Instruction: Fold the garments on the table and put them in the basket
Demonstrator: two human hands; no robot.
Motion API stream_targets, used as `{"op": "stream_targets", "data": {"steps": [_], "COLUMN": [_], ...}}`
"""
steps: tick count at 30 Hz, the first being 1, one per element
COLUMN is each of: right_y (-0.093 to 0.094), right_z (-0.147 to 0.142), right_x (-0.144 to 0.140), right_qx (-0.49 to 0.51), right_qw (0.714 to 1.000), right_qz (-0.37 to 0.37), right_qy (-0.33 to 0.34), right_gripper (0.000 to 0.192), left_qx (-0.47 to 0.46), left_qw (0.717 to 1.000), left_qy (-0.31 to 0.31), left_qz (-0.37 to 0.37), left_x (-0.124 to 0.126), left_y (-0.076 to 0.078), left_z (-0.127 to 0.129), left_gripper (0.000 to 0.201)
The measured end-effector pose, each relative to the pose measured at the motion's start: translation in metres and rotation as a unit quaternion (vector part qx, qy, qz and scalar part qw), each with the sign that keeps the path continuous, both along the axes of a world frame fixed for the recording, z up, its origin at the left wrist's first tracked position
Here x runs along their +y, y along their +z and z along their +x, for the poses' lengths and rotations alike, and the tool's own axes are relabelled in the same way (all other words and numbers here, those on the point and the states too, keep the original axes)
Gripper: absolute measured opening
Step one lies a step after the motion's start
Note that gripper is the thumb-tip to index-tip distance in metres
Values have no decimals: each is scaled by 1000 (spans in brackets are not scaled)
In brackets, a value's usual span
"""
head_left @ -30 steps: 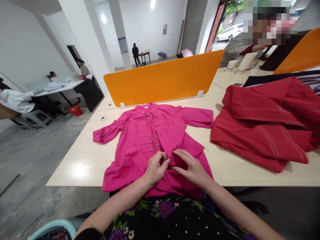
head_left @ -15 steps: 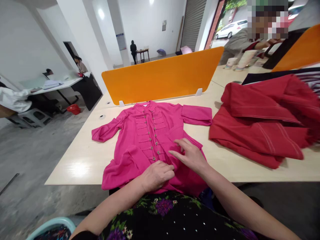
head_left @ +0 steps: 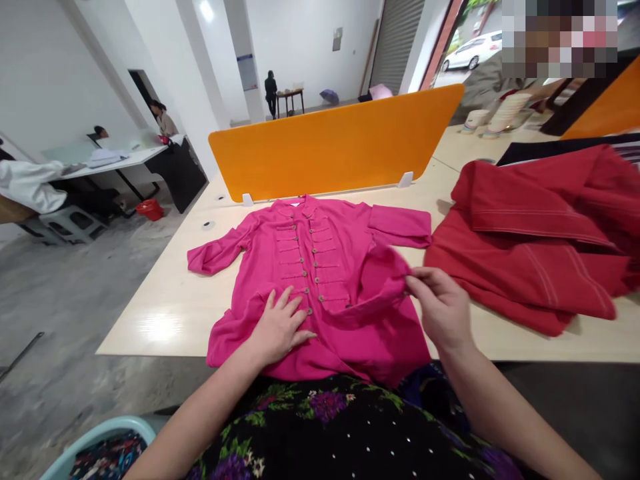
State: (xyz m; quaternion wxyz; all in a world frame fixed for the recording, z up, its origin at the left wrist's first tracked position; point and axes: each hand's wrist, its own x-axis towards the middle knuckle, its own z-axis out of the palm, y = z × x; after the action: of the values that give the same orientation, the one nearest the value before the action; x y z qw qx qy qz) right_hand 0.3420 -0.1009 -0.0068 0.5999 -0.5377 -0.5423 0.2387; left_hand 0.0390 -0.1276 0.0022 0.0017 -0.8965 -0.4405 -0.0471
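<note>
A pink shirt (head_left: 270, 260) with a stand collar and two rows of buttons lies spread on the pale table (head_left: 155, 287), its collar pointing away from me. My left hand (head_left: 283, 327) rests flat on the lower left front, fingers spread. Pinched in my right hand (head_left: 443, 310) is the edge of the right front panel, lifted off the table and folded back so that it bulges. Both sleeves stretch outward, the right one folded flat. Part of the hem hangs toward my lap at the table's near edge.
An orange divider (head_left: 335, 150) stands behind the shirt. To the right lies a heap of red cloth (head_left: 530, 247), with stacked paper cups (head_left: 507, 113) and a co-worker beyond. A blue basin (head_left: 145, 427) holding cloth is at lower left.
My right hand has moved right and taken hold of the front panel's edge, lifting it. My left hand has shifted left and spread flat on the shirt. The view has turned slightly.
</note>
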Motion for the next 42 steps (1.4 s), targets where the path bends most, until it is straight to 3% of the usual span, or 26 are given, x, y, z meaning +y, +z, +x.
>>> {"op": "stream_targets", "data": {"steps": [2,4,7,10,13,15,18,20,22,24,26,29,32,34,36,38,40,42], "right_y": [3,8,17,18,9,4,9,19,28,33,34,36,40,43,43,40,34,27], "right_z": [17,27,25,4,-24,-38,-49,-52,-56,-60,-64,-65,-63,-65,-70,-79,-88,-98], "right_x": [-19,-36,-53,-54,-42,-32,-21,-20,-22,-26,-28,-24,-1,29,69,112,153,187], "right_qx": [-64,-203,-359,-435,-514,-549,-527,-476,-432,-418,-426,-426,-404,-393,-394,-409,-426,-435], "right_qw": [997,977,928,889,836,813,831,863,879,861,821,776,760,790,844,879,889,889], "right_qz": [-11,-26,51,139,94,34,-4,3,-3,-35,-74,-103,-101,-88,-79,-82,-89,-93], "right_qy": [-40,-59,-80,36,170,191,177,169,203,287,374,453,499,462,355,229,143,108], "right_gripper": [15,15,15,22,25,17,14,15,14,10,14,22,19,20,23,24,25,26], "left_qx": [1,0,4,25,56,77,85,42,-17,-39,-23,-31,-62,-68,-72,-62,-42,-33], "left_qw": [1000,999,999,998,997,997,996,995,992,992,997,992,993,996,997,998,999,999], "left_qy": [-16,-25,-44,-64,-56,-29,37,86,120,114,66,-19,-16,8,5,-18,-30,-30], "left_qz": [-18,-23,-7,9,12,-2,-11,13,40,24,-39,-124,-103,-59,-16,2,-6,-22], "left_x": [-2,-5,-8,-10,-12,-13,-15,-17,-20,-23,-24,-18,1,21,44,64,77,82], "left_y": [2,3,8,17,25,29,32,33,33,29,25,24,32,35,29,15,-3,-17], "left_z": [-2,-1,0,0,0,0,-1,-2,-1,0,0,0,3,7,13,18,21,23], "left_gripper": [40,33,27,19,13,18,24,27,30,30,26,24,29,33,35,47,57,58]}}
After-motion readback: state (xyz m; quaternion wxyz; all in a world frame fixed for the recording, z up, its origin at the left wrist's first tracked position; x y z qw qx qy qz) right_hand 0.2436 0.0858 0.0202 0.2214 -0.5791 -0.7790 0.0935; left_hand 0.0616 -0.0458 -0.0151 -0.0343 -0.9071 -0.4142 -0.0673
